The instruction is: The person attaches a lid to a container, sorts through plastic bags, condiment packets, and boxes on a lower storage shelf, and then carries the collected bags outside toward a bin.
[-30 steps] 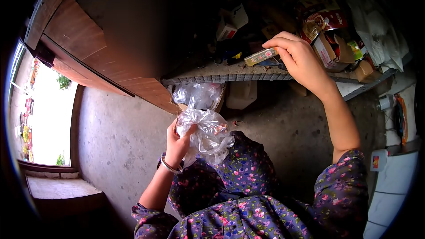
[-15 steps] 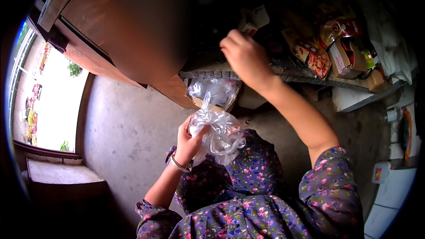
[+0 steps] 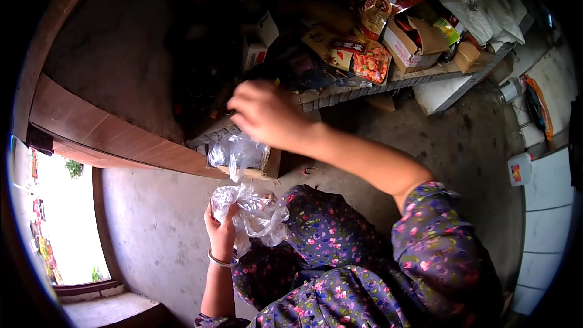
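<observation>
My left hand point(image 3: 220, 231) is closed around a crumpled clear plastic bag point(image 3: 262, 215), held above my lap. Past it, under the shelf's edge, more clear plastic point(image 3: 234, 150) fills a cardboard box point(image 3: 267, 171). My right hand point(image 3: 264, 115) is raised in front of the dark shelf point(image 3: 325, 96), over its front edge. Motion blurs its fingers, which look bent, and whether anything is between them does not show. Beyond that hand, a small white carton point(image 3: 258, 39) stands on the shelf with its flap up.
Food packets point(image 3: 370, 62), a torn cardboard box point(image 3: 416, 45) and white plastic sheeting point(image 3: 477, 0) lie on the shelf's right part. A bright window point(image 3: 70, 218) is at left. White tiles point(image 3: 546, 225) line the right side.
The view has turned right, bringing more of the shelf into sight. My right hand has come lower and closer to the shelf's front edge. My left hand keeps its hold on the plastic bag.
</observation>
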`<state>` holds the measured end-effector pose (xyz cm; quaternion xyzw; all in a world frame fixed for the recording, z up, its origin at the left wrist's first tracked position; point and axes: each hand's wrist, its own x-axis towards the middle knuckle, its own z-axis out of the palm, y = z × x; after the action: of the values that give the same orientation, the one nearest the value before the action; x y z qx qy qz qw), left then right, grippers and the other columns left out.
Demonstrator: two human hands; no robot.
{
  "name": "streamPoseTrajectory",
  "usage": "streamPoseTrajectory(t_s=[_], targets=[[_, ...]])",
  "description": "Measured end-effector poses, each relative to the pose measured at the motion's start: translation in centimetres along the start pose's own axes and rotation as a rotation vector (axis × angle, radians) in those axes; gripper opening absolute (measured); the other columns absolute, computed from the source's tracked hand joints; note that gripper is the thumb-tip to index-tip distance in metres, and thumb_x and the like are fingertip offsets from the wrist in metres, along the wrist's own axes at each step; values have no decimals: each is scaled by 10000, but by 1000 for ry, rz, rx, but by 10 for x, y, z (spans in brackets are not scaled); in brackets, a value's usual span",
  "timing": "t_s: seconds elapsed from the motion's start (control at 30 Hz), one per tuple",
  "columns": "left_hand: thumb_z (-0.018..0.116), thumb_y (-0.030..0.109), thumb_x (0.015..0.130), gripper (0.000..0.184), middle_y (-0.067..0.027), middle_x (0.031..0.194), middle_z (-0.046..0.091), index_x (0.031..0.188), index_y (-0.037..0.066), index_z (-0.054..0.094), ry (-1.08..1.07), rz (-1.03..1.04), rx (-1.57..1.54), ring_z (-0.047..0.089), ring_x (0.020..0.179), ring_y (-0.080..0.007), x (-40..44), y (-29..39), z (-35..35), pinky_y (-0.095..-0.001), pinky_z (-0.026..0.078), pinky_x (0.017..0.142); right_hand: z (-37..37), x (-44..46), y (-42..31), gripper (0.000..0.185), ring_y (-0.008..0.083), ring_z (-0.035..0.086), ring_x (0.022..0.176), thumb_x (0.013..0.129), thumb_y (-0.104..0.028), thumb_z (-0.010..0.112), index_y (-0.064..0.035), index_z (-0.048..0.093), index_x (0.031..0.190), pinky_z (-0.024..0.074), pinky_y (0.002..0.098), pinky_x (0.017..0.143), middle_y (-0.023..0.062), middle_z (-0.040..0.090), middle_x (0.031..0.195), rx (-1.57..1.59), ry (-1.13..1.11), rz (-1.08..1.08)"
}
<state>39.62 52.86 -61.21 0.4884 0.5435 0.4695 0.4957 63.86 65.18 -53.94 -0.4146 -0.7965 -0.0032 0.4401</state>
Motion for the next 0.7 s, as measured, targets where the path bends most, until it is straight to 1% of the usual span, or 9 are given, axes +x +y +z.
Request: streamPoseTrajectory(t_s=[0.1,0.2,0.37,0.4,0.5,0.53,0.57,0.63,0.7], targets=[[644,19,843,179,-21,916,653,1018,-15,628,17,-25,16,590,826,-98,3,-3,-1,-249,471,763,-61,-23,52,228,328,562,918,788,-165,677,-13,626,950,455,419,833,128,587,971,-137,96,154],[645,19,842,186,-21,923,655,1023,-17,627,28,-55,-10,589,832,-96,6,-5,5,-248,468,769,-108,-45,93,356,337,538,980,801,-246,700,-13,602,1051,441,426,865,141,567,1053,-512,26,310],[635,3,841,206,-29,949,658,1045,-23,617,-129,-36,-56,591,856,-99,15,-4,21,-252,471,794,-96,-43,120,458,341,515,1027,784,-367,716,-28,609,1073,419,417,917,132,553,1092,-674,-19,348],[637,1,838,210,-29,949,658,1046,-22,615,-160,-18,-68,591,859,-99,14,-3,24,-252,473,801,-90,-37,121,364,336,530,1015,796,-320,686,-27,639,1007,448,423,873,124,572,1057,-705,-11,361],[636,-9,831,205,-20,937,652,1033,-16,610,-172,17,-38,591,865,-96,8,6,22,-246,470,797,-82,-23,131,273,337,556,983,803,-260,632,-23,662,935,484,440,809,130,610,968,-697,-129,411],[636,-9,831,205,-20,937,652,1033,-16,610,-161,17,-34,591,865,-96,5,10,18,-246,470,797,-86,-21,133,184,331,598,879,800,-183,582,-38,670,871,509,435,735,128,627,902,-609,-89,427],[636,-13,829,208,-18,937,651,1035,-15,607,-131,14,-34,591,865,-96,2,13,14,-245,470,797,-92,-18,134,169,343,606,755,823,-178,564,-52,665,871,504,431,675,127,640,882,-572,-28,434],[633,-23,825,228,-22,954,651,1050,-17,602,-86,11,-55,595,871,-100,0,13,6,-249,473,797,-114,-10,133,156,269,621,677,858,-173,560,-54,656,888,483,400,619,139,640,838,-387,97,539],[631,-32,822,237,-28,965,655,1058,-19,602,-59,-24,-46,601,877,-104,0,6,-6,-256,479,796,-142,-3,135,163,146,618,689,912,-163,539,-50,654,936,457,353,589,84,653,792,-4,218,603]])
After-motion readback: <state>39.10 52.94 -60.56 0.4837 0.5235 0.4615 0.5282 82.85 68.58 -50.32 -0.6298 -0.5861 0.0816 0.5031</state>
